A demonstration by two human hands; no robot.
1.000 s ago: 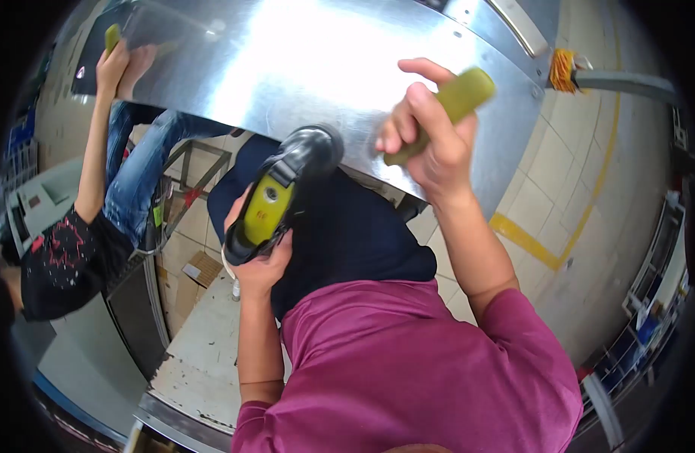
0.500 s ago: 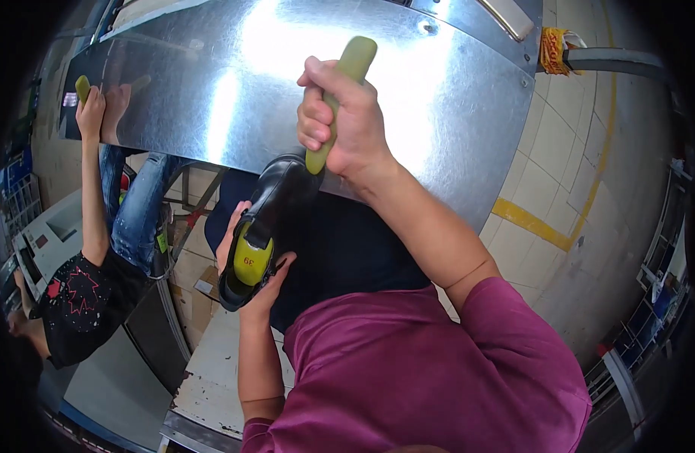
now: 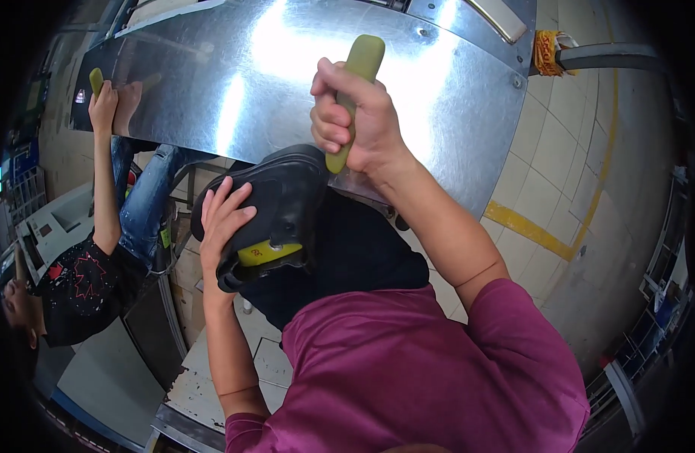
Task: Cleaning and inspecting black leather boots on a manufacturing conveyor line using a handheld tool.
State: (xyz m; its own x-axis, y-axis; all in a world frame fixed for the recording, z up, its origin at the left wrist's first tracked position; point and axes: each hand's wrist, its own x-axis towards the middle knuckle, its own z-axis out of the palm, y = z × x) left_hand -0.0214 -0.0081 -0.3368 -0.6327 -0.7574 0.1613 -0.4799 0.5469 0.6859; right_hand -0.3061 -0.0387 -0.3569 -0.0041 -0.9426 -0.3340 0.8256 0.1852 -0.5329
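By the near edge of the metal table (image 3: 189, 83), the black shoe (image 3: 283, 185) tilts, gripped by the left hand (image 3: 224, 219); a loose hold could let it twist. Just right, the right hand (image 3: 369, 124) clenches the green stick (image 3: 366, 57), which, straying, could scuff it.

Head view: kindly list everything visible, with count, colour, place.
Shoe: 1, black, left of centre
Shoe insert: 1, yellow, inside
Nearer tool: 1, green, upper centre
Farther tool: 1, green, upper left
Co-worker: 1, black-shirted, left
Table: 1, silver, top
Bench: 1, whitish, lower left
Rail: 1, grey, upper right
Floor tiles: many, beige, right
Rim clutter: uncounted, unclear
Trousers: 1, navy, centre
Shirt: 1, maroon, bottom
Left hand: 1, bare, on shoe
Right hand: 1, bare, around nearer tool
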